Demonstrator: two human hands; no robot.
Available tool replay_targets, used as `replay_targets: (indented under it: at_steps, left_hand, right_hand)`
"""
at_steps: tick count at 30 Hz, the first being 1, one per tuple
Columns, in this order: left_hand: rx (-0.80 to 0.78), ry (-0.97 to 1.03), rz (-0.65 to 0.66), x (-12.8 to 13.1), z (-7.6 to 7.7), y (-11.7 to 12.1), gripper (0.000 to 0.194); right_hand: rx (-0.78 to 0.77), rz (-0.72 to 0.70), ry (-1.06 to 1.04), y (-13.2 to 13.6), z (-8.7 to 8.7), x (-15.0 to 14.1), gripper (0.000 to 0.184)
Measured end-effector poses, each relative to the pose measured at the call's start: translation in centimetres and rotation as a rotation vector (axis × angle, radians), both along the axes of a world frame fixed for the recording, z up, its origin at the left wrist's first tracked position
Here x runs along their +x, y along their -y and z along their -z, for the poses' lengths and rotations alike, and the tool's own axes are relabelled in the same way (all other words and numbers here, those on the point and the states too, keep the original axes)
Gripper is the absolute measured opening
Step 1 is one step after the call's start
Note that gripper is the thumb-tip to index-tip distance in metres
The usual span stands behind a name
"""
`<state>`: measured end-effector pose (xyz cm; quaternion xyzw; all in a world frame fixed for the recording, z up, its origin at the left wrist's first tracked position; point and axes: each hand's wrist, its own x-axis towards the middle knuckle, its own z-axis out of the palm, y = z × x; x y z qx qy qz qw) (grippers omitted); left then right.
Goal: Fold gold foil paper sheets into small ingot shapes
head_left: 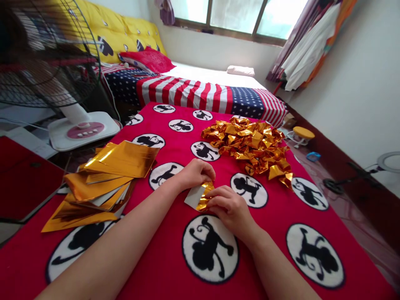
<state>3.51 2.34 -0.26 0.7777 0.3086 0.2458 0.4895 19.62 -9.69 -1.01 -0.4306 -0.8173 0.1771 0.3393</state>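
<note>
Head cam: L hand (195, 171) is pinched on the far edge of a small foil sheet (194, 197); R hand (230, 207) is clamped w/ curled fingers on its gold strip, nearer side. Sheet sits btwn the two, approx. mid-desk, part pale grey, part creased gold. Thumbs mostly hidden, so exact finger placement is hard to make out. Forearms cut off at bottom edge.

Cloth-covered desk (259, 271): red w/ black monkey figs. in white circles, some partly hidden by L forearm + foil.

Stack of gold sheets (125, 160) on L, fanned + overlapping, so can't count. Pile of folded gold pcs (250, 139) on far R, shapes jumbled, lower ones hidden.

Fan (78, 110) at L: cage blurred, cut off by frame edge; any markings by base buttons too small to read. Bed (200, 91) behind, w/ stars-and-stripes cover, its lower part hidden by desk. Window (236, 16) cut off at top, glare washes out the view. Ring-shaped item (389, 155) cut off at R edge.
</note>
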Motion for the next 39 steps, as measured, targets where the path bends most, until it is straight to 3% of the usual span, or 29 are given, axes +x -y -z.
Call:
replay_targets:
  at_steps: [3,6,9,12,15,18,27,34,39]
  left_hand:
    - [0.232,-0.014,-0.047,0.0,0.3,0.4,0.018]
    - [0.430,-0.025,-0.095,-1.0,-0.5,1.5,0.016]
    - [0.422,-0.043,-0.120,-2.8,-1.8,3.5,0.014]
    - [0.339,-0.150,-0.028,-4.7,-2.4,5.9,0.011]
    - [0.405,-0.237,0.005,-5.6,-1.8,7.7,0.023]
    - [0.498,-0.247,-0.074,-5.7,-0.5,8.7,0.009]
    - [0.897,-0.253,-0.138,-5.6,0.4,8.0,0.024]
    - [0.738,-0.247,-0.189,-5.7,0.4,8.1,0.016]
    - [0.702,-0.287,-0.145,-5.1,-0.2,7.7,0.024]
  right_hand:
    - [-0.013,0.017,0.007,0.1,0.1,-0.1,0.014]
    - [-0.039,0.043,-0.007,0.2,0.1,-0.3,0.013]
    - [-0.070,0.078,-0.059,0.4,0.0,-0.4,0.015]
    - [-0.103,0.106,-0.115,0.5,-0.2,-0.6,0.015]
    - [-0.127,0.118,-0.134,0.6,-0.2,-0.7,0.015]
    - [-0.140,0.134,-0.136,0.7,-0.2,-0.8,0.013]
    - [-0.151,0.102,-0.182,0.7,-0.1,-0.8,0.008]
    - [-0.210,0.188,-0.098,0.6,0.0,-1.0,0.023]
    - [-0.197,0.182,-0.070,0.5,-0.1,-1.0,0.026]
